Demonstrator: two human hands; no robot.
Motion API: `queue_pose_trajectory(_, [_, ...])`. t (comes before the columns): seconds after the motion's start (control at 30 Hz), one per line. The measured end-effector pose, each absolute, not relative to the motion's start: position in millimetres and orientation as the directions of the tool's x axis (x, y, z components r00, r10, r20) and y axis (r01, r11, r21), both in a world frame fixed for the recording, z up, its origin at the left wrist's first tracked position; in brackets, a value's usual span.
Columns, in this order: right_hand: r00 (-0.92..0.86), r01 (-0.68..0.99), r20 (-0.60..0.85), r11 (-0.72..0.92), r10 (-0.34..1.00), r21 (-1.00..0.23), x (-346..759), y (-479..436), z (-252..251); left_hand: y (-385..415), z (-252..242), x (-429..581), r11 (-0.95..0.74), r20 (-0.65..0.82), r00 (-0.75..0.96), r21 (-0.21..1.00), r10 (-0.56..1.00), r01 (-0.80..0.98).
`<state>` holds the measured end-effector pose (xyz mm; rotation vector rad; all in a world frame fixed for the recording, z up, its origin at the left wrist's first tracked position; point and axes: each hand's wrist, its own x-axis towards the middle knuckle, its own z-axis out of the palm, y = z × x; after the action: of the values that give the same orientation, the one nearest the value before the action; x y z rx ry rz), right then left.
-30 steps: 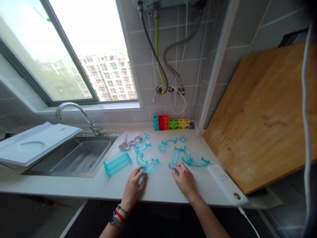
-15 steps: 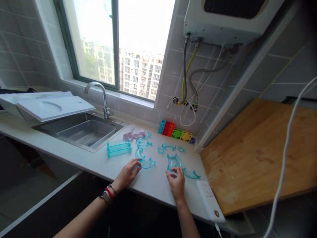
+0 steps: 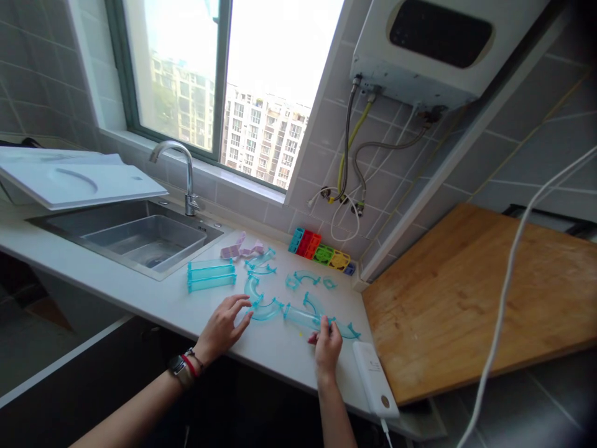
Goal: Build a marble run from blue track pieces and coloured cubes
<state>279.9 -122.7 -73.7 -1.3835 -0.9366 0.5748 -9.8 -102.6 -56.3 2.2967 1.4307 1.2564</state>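
Observation:
Several clear blue plastic track pieces lie on the white counter (image 3: 153,297). My left hand (image 3: 222,325) rests with fingers spread, its fingertips touching a curved blue piece (image 3: 262,308). My right hand (image 3: 327,344) pinches the end of a straight blue track piece (image 3: 303,317), which lies in line with that curve. Another curved blue piece (image 3: 347,328) sits just right of my right hand. A straight blue channel (image 3: 211,275) lies to the left, near the sink.
A steel sink (image 3: 132,238) with a tap (image 3: 182,168) and a white board (image 3: 69,177) is at the left. Coloured blocks (image 3: 321,250) and a lilac piece (image 3: 240,249) sit by the wall. A white device (image 3: 374,378) lies at the counter's edge; a wooden board (image 3: 471,292) fills the right.
The view swung left and up. My right hand turned a blue piece and drew it left until it lines up with the curve under my left hand.

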Motion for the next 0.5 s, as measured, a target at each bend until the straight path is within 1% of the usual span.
queue_pose_trajectory(0.1, [0.546, -0.015, 0.114, 0.146, 0.830, -0.989, 278.4, -121.6, -75.2, -103.9, -57.0, -10.4, -0.532, 0.559, 0.215, 0.498, 0.801, 0.685])
queue_pose_trajectory(0.13, [0.532, -0.038, 0.106, 0.149, 0.840, -0.988, 277.8, -121.4, -75.1, -103.5, -57.6, -10.6, -0.530, 0.554, 0.225, 0.485, 0.802, 0.696])
queue_pose_trajectory(0.27, [0.484, 0.011, 0.135, 0.148, 0.865, -0.989, 277.4, -121.5, -72.6, -99.9, -60.2, -10.9, -0.525, 0.532, 0.257, 0.447, 0.807, 0.724])
queue_pose_trajectory(0.4, [0.515, 0.006, 0.148, 0.170, 0.845, -0.986, 280.1, -121.4, -72.7, -99.4, -59.6, -10.1, -0.521, 0.493, 0.284, 0.451, 0.822, 0.725])
queue_pose_trajectory(0.5, [0.492, 0.084, 0.200, 0.182, 0.847, -0.980, 282.9, -119.0, -78.5, -101.3, -56.8, -9.2, -0.495, 0.464, 0.274, 0.466, 0.842, 0.734])
